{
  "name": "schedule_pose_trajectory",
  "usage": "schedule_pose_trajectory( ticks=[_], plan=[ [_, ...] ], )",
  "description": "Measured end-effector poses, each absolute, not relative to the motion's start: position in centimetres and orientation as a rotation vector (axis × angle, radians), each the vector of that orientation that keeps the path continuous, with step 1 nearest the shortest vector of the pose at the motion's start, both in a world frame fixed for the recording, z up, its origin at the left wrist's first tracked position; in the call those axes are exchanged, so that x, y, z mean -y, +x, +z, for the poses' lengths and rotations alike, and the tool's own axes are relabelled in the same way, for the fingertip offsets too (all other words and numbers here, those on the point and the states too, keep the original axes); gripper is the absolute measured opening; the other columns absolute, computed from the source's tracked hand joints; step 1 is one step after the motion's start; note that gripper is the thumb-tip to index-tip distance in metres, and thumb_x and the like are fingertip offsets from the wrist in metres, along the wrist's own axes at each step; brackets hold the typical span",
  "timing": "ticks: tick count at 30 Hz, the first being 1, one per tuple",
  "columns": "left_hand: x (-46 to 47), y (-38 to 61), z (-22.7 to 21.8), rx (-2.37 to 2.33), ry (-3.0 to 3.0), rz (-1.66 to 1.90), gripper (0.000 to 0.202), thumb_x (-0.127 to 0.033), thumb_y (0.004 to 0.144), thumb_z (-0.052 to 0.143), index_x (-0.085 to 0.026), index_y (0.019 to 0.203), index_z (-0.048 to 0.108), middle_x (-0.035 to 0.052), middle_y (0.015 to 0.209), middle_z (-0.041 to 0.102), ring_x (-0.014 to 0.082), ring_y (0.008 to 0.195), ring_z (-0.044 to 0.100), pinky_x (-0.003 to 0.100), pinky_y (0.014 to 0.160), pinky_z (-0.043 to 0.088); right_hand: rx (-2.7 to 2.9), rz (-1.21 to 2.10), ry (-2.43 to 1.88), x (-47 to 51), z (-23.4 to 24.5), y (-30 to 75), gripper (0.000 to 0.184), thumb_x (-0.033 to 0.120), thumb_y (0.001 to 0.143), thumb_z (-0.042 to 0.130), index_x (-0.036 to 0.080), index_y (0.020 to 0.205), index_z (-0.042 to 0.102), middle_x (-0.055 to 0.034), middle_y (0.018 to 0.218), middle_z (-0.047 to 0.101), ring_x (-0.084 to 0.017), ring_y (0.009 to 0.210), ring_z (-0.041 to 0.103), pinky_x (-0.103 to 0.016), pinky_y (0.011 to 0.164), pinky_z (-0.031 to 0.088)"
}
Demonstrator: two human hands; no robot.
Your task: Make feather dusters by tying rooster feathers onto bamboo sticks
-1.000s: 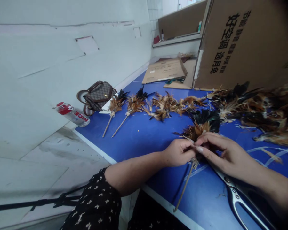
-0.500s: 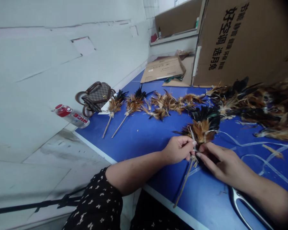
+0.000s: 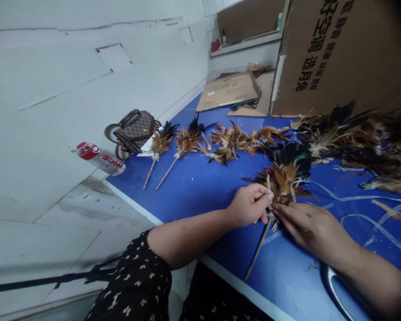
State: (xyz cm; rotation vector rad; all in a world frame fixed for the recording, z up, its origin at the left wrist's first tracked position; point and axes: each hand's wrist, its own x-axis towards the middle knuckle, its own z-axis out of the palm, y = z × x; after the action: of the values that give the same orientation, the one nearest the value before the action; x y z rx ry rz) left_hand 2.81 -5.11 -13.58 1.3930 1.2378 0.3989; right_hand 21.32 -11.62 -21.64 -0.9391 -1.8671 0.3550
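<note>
A feather duster [image 3: 284,178] with brown and black feathers and a thin stick handle [image 3: 257,252] lies before me on the blue table. At the base of its feathers, my left hand [image 3: 250,205] pinches the short end of a clear plastic strip [image 3: 268,182]. My right hand [image 3: 307,220] is closed at the same binding spot, its fingertips close to the left ones. What exactly its fingers pinch is hidden. The strip's long tail [image 3: 341,199] loops over the table to the right.
Two finished-looking feather sticks [image 3: 167,171] and loose feather bunches [image 3: 232,140] lie further back. A large feather pile [image 3: 364,138] is at right. Scissors [image 3: 336,290] rest beneath my right forearm. A handbag [image 3: 137,129], a bottle [image 3: 102,158] and flat cardboard [image 3: 229,91] stand or lie toward the wall.
My right hand's fingers have drawn together and flattened against the binding. My left hand keeps its pinch on the strip. The view has shifted slightly.
</note>
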Motion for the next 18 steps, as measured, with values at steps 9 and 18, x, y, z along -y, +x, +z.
schedule_pose_trajectory(
  ticks=[9,18],
  plan=[
    [5.5,2.3,-13.5,-1.199,1.576,0.589,0.021,-0.026,0.086,0.069,-0.015,0.101,0.059,-0.0047,0.074,0.057,0.0038,0.047,0.051,0.017,0.046,0.038,1.856,0.565,-1.053,11.7,-22.1,21.4,0.022,0.03,0.109,0.053,0.018,0.098,0.068,-0.0028,0.08,0.069,-0.014,0.068,0.065,-0.027,0.064,0.045],
    [5.1,1.0,-12.6,-0.778,2.073,0.358,0.006,-0.013,0.075,0.07,-0.012,0.08,0.068,-0.001,0.066,0.057,0.006,0.054,0.046,0.02,0.054,0.037,1.503,1.483,-0.927,10.3,-21.3,22.2,0.046,0.06,0.099,0.064,0.015,0.095,0.073,0.0015,0.068,0.041,-0.01,0.062,0.035,-0.022,0.055,0.03]
  ],
)
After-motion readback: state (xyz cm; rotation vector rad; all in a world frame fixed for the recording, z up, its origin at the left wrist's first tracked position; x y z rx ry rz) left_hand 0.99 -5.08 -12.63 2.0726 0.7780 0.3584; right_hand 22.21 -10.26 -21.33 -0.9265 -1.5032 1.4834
